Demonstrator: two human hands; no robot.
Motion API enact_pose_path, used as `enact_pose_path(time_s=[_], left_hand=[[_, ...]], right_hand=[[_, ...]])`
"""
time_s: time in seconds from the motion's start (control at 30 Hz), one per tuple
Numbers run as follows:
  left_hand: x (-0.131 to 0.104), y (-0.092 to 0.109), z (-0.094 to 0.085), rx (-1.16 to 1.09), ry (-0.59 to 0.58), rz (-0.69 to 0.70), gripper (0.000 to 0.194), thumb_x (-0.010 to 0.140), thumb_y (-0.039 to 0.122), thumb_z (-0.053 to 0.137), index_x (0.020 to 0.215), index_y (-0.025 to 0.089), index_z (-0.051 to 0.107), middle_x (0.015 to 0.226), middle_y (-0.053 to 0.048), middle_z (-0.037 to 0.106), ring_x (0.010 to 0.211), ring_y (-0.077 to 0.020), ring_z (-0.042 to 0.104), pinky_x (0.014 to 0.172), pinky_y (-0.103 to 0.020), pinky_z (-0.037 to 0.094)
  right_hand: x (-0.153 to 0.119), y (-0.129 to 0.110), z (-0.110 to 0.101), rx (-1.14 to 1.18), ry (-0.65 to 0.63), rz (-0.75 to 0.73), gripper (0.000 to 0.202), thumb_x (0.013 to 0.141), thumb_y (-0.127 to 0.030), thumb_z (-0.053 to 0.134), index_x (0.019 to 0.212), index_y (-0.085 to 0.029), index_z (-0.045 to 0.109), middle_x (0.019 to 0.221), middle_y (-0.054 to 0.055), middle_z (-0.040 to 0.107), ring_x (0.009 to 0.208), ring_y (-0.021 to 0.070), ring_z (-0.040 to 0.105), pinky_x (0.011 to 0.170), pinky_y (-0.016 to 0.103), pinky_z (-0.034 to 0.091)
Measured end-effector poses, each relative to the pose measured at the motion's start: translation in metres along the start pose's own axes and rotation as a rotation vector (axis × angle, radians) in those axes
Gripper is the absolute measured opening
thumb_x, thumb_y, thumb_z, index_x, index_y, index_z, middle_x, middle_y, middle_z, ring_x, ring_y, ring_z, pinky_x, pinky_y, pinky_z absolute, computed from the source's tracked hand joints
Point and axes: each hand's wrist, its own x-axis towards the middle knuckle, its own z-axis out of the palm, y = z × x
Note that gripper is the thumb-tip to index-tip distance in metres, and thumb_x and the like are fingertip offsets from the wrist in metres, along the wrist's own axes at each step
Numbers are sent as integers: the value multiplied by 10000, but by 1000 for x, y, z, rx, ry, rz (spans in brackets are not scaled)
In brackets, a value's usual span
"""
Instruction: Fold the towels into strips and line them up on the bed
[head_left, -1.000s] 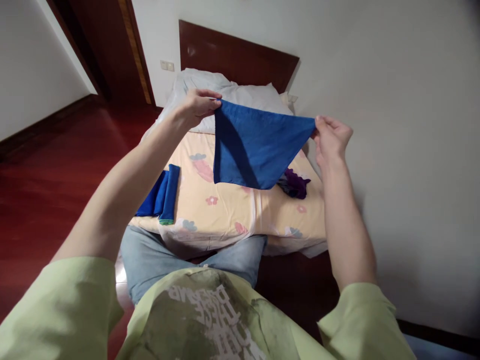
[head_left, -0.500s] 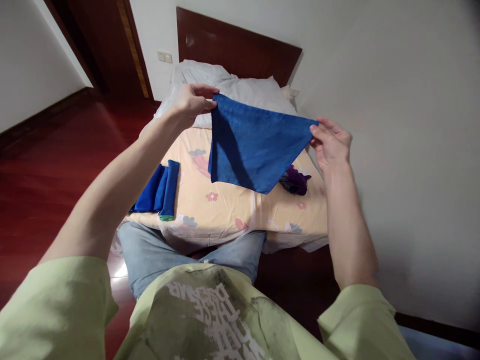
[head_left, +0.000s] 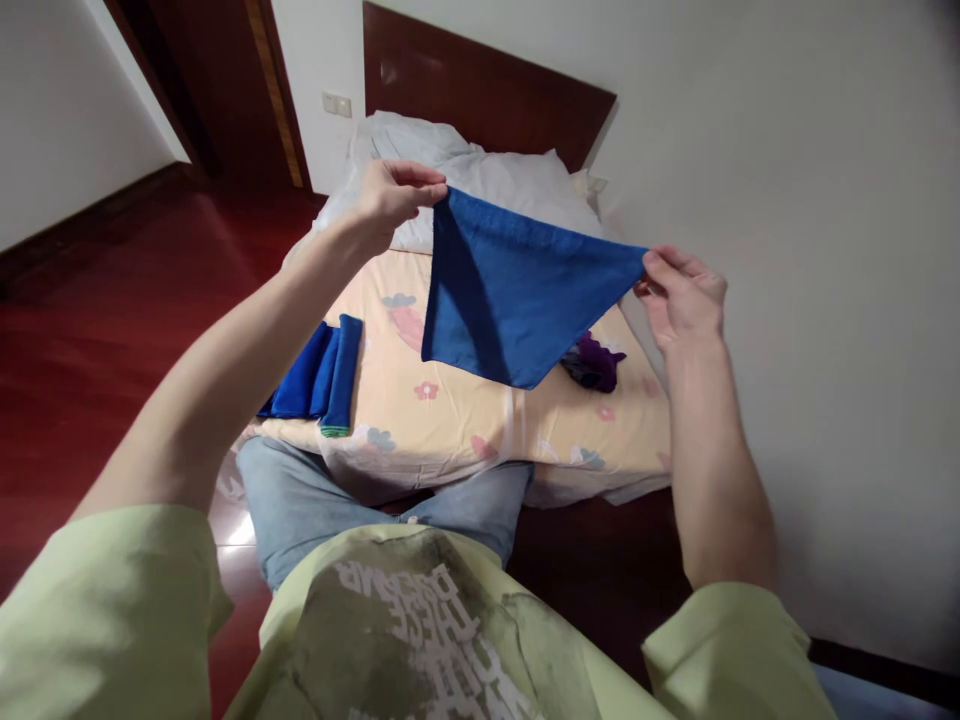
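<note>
A blue cloth (head_left: 525,290) hangs stretched in the air above the bed, its upper edge sloping down to the right. My left hand (head_left: 396,195) pinches its upper left corner between thumb and fingers. At the upper right corner, my right hand (head_left: 684,290) grips the cloth the same way. Several folded blue cloths (head_left: 319,375) lie side by side at the bed's front left, the rightmost with a green edge at its near end. Beneath the held cloth's right side, partly covered by it, is a crumpled dark purple cloth (head_left: 598,362).
The bed (head_left: 450,430) has a yellow patterned sheet, with white pillows (head_left: 517,185) at the far end against a brown headboard (head_left: 480,85). A white wall (head_left: 825,300) runs close along the right. Reddish wooden floor (head_left: 112,330) lies to the left.
Both hands have moved slightly to the right in view with the blue cloth. Its upper edge looks pulled tauter, and my right hand is a little farther from the left.
</note>
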Motion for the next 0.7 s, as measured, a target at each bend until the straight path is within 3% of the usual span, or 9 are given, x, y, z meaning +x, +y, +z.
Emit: enact_pose_path(time_s=[0.13,0.27,0.43,0.6,0.7], left_hand=[[-17,-4,-18,93,-108,18,281,769,273,841,993,171,705,772,46,676,697,-58,554,757,-267,499],[-47,-2,-36,89,-194,-84,254,794,215,814,995,100,709,794,-7,661,797,-133,684,829,-353,545],[-73,-13,-48,73,-242,-131,179,834,187,769,951,71,700,867,-43,671,912,-207,727,861,-405,576],[-77,-47,-48,-1,-303,-164,272,763,263,845,926,99,703,804,-57,690,839,-195,727,863,-412,613],[-66,-70,-41,23,-243,-122,298,766,302,845,930,108,689,719,-46,668,863,-224,735,865,-425,622]], right_hand=[[-19,-6,-8,-34,-5,54,357,501,-181,993,728,-168,718,634,-7,662,586,95,581,543,258,399],[-41,-14,-19,-75,-44,95,437,400,-255,1024,729,-178,746,679,15,669,635,108,600,541,253,407],[-54,-12,-30,-127,-174,191,446,436,-313,1021,774,-193,756,712,27,662,637,116,591,508,258,416],[-51,20,-26,-151,-232,380,441,493,-297,1001,831,-175,745,697,8,653,582,88,565,506,236,470],[-43,51,-15,-164,-228,441,382,574,-281,969,835,-164,715,670,-13,640,556,78,568,483,201,474]])
